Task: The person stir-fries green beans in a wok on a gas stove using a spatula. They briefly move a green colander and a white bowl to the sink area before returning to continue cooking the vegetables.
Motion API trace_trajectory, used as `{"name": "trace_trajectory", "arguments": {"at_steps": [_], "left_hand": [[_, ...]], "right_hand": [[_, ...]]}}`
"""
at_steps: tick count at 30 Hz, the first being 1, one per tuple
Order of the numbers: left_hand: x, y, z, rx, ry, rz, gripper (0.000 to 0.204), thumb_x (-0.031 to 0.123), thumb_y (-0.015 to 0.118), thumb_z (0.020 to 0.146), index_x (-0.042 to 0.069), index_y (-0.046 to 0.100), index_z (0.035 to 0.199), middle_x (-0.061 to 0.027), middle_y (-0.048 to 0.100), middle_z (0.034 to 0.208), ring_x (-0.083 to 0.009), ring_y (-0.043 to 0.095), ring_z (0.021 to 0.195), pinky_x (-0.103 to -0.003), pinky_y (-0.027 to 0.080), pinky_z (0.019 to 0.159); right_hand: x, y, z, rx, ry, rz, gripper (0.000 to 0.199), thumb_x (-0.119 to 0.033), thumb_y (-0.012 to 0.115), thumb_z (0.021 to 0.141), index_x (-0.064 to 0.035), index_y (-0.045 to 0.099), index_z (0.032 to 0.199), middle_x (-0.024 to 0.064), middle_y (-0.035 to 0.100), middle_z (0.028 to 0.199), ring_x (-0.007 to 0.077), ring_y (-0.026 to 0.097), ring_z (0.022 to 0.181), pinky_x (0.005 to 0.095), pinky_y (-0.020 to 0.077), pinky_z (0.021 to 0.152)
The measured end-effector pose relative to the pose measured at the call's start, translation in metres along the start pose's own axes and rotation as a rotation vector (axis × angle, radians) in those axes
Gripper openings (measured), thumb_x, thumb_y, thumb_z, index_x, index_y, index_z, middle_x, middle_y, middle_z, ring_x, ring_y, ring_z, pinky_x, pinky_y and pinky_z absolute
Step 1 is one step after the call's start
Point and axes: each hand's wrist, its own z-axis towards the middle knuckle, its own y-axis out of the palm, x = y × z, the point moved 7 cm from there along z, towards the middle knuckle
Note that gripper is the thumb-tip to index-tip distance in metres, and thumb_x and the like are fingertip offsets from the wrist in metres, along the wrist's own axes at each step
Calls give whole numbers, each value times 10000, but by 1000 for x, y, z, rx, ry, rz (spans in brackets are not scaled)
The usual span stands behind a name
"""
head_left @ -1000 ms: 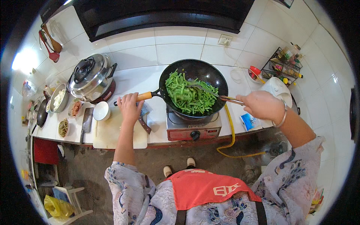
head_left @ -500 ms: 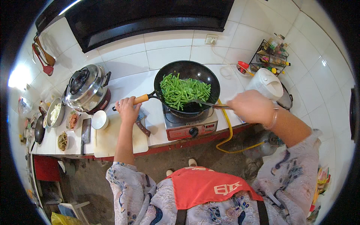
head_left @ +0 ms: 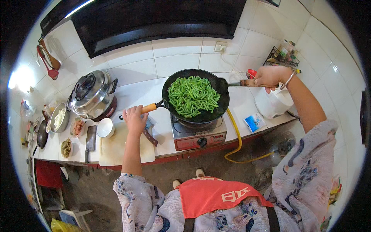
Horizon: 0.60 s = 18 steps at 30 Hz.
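A black wok [head_left: 222,105] full of cut green beans [head_left: 193,96] sits on the portable gas stove [head_left: 188,142]. The fingers of my left hand [head_left: 135,118] are wrapped round its wooden handle [head_left: 148,108]. My right hand [head_left: 272,76] grips a wok spatula [head_left: 246,82] by its brown handle. The spatula reaches in over the wok's right rim, its blade dark and hard to make out against the wok wall beside the beans.
Left of the stove are a cutting board [head_left: 125,150], a knife with a brown handle [head_left: 149,137], a cleaver [head_left: 90,139], a white bowl [head_left: 105,128] and a steel pot [head_left: 92,96]. On the right are a yellow hose [head_left: 233,124], a blue packet [head_left: 254,123] and a white appliance [head_left: 273,103].
My right hand has risen and moved back with the spatula, from the wok's near right side to its far right rim. The beans are heaped differently. My left hand keeps the wok handle.
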Motion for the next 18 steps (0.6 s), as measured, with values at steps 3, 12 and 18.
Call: {"name": "trace_trajectory", "arguments": {"at_steps": [3, 12, 18], "left_hand": [[11, -4, 4, 18, 25, -3, 405, 282, 769, 750, 148, 668, 1118, -47, 653, 1066, -257, 556, 1097, -514, 273, 1081], [0, -7, 0, 22, -10, 30, 406, 285, 772, 728, 148, 666, 1095, -47, 652, 1041, -264, 564, 1069, -516, 294, 1069], [5, -3, 0, 15, -4, 47, 414, 281, 773, 727, 149, 661, 1103, -42, 653, 1048, -262, 563, 1074, -498, 296, 1065]], "right_hand": [[50, 48, 65, -205, -63, 429, 323, -327, 558, 924, -30, 646, 834, 85, 633, 622, 130, 545, 446, 281, 426, 393], [-8, 29, 16, -29, -265, 194, 366, -162, 651, 867, -62, 631, 1218, 23, 591, 612, 99, 566, 502, 259, 467, 447], [35, 13, 66, 67, -159, 237, 346, -122, 633, 872, -58, 631, 1211, 28, 585, 639, 99, 567, 515, 264, 480, 460]]}}
